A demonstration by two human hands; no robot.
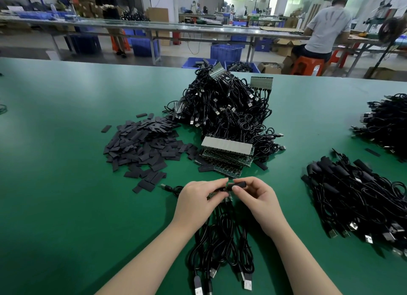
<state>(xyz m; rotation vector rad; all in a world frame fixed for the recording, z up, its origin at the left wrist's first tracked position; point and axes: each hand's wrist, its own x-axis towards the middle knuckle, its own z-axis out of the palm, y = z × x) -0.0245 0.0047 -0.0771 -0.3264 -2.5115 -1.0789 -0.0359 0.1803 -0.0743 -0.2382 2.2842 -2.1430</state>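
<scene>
"Pinching what, at your table?"
"Your right hand nips a black sleeve, likely light and soft, between the fingers; your left hand grips a small circuit board beside it. Hold its edges: probably fragile, cable limp."

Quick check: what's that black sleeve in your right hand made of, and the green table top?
The black sleeve looks like matte, thin-walled flexible plastic, probably heat-shrink tubing; it matches the flattened pieces piled nearby. The green table top seems to be a smooth rubbery mat with a soft sheen.
</scene>
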